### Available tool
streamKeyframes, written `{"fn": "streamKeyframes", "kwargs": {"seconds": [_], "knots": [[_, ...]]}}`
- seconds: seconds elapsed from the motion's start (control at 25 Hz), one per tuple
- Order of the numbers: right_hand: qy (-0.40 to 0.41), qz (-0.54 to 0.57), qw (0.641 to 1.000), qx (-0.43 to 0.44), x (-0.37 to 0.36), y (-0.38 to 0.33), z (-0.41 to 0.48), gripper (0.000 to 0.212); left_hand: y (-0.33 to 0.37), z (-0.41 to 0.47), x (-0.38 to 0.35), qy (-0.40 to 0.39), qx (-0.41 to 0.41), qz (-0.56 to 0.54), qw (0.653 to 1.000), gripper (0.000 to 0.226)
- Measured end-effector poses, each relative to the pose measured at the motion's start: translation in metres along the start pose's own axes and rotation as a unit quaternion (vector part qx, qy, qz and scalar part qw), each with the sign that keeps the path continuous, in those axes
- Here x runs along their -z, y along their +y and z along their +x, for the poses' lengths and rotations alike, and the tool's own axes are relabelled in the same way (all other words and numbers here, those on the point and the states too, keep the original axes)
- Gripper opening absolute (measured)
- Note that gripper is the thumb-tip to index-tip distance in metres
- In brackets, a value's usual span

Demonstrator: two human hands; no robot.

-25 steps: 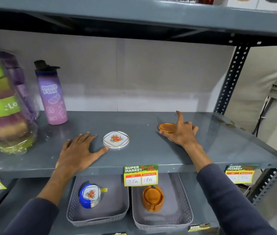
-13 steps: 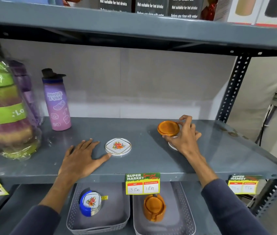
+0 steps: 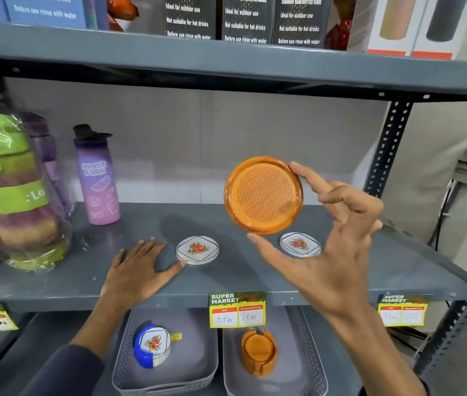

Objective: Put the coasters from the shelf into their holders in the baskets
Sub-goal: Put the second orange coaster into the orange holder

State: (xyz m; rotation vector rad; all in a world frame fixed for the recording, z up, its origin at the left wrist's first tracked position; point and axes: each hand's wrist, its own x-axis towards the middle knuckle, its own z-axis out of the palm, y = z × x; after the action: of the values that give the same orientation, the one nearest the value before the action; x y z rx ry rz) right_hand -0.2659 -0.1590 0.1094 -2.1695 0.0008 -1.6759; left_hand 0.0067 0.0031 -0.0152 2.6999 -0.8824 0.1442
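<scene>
The right hand [image 3: 332, 252] has its grip closed on the orange coaster [image 3: 263, 194], thumb under the lower rim and index finger on the upper right rim, holding it upright and clear above the shelf [image 3: 55, 284]. The left hand [image 3: 138, 270] lies flat and spread near the shelf's front edge, gripping nothing, its thumb tip touching a white floral coaster [image 3: 197, 249]. A second floral coaster [image 3: 300, 244] lies behind the right hand, toward the right end. On the shelf below, the left basket [image 3: 198, 375] holds a blue holder [image 3: 152, 346] with floral coasters; the right basket [image 3: 312, 367] holds an orange holder [image 3: 258, 351]. A purple bottle [image 3: 97, 178] stands at the back left.
</scene>
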Motion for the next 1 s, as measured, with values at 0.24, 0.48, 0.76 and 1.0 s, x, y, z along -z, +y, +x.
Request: {"fn": "streamKeyframes", "kwargs": {"seconds": [0.24, 0.48, 0.76, 1.0], "knots": [[-0.037, 0.054, 0.997, -0.038, -0.010, 0.006, -0.035, 0.083, 0.006, -0.002, 0.007, -0.010, 0.007, 0.004, 1.000, 0.100], [-0.125, 0.136, 0.978, -0.094, -0.043, -0.009, -0.110, 0.071, 0.001, -0.003, 0.009, -0.027, 0.001, -0.007, 1.000, 0.110], [-0.230, 0.154, 0.946, -0.166, -0.078, 0.008, -0.203, 0.071, 0.002, -0.001, 0.006, -0.005, 0.008, -0.010, 1.000, 0.089], [-0.292, 0.091, 0.914, -0.266, -0.083, 0.075, -0.268, 0.067, -0.001, 0.002, 0.003, 0.015, -0.002, -0.021, 1.000, 0.089]]}}
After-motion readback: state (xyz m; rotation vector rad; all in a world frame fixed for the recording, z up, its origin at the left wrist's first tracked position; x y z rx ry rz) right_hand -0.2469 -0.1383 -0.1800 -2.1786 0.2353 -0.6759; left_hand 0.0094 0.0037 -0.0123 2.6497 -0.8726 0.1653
